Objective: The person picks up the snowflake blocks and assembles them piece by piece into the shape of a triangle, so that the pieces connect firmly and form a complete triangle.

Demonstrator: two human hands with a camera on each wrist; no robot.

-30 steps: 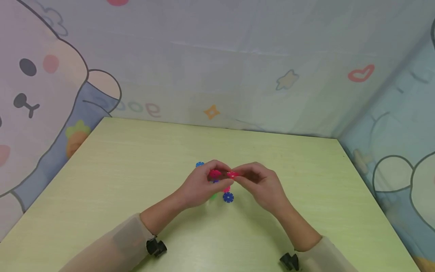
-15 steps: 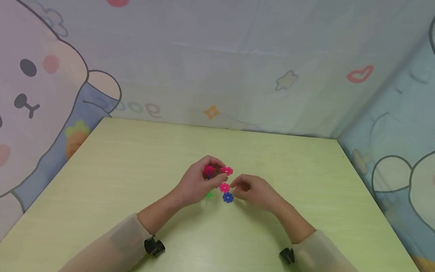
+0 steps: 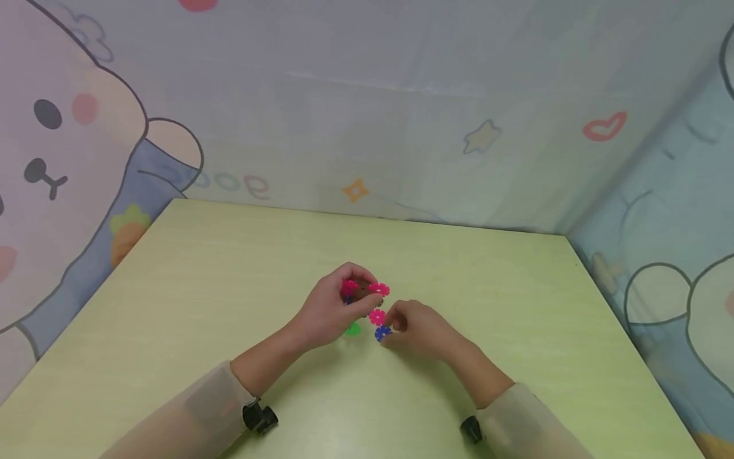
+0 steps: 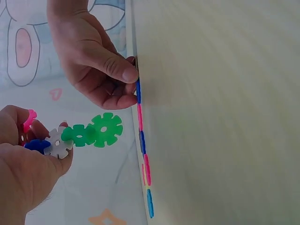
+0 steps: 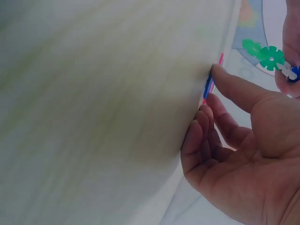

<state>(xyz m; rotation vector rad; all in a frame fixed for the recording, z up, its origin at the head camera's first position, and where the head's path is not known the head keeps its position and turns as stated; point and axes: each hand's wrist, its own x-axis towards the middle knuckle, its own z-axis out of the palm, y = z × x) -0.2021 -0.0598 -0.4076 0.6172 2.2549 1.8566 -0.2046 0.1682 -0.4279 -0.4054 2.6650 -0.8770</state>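
Observation:
My left hand (image 3: pixel 327 309) grips a chain of linked snowflake discs. In the left wrist view the chain runs from a pink disc (image 4: pixel 31 117) through a dark blue one (image 4: pixel 37 146) and a white one (image 4: pixel 58 143) to green discs (image 4: pixel 106 129). Another pink disc (image 3: pixel 380 289) shows by the left fingertips in the head view. Low at the tabletop, my right hand (image 3: pixel 427 328) pinches a dark blue disc (image 3: pixel 381 333) between thumb and index finger. Just beyond it lies a pink disc (image 3: pixel 376 317).
On the pale table (image 3: pixel 516 306), more flat discs lie in line past the pinched one, among them a blue disc (image 4: pixel 143 142), a pink disc (image 4: pixel 147 168) and a light blue disc (image 4: pixel 150 203). A printed cloth wall (image 3: pixel 367 115) stands behind the table's far edge.
My right hand has let go of the pink disc at the chain, come down toward me and taken hold of the dark blue disc. My left hand has shifted slightly left, still gripping the chain.

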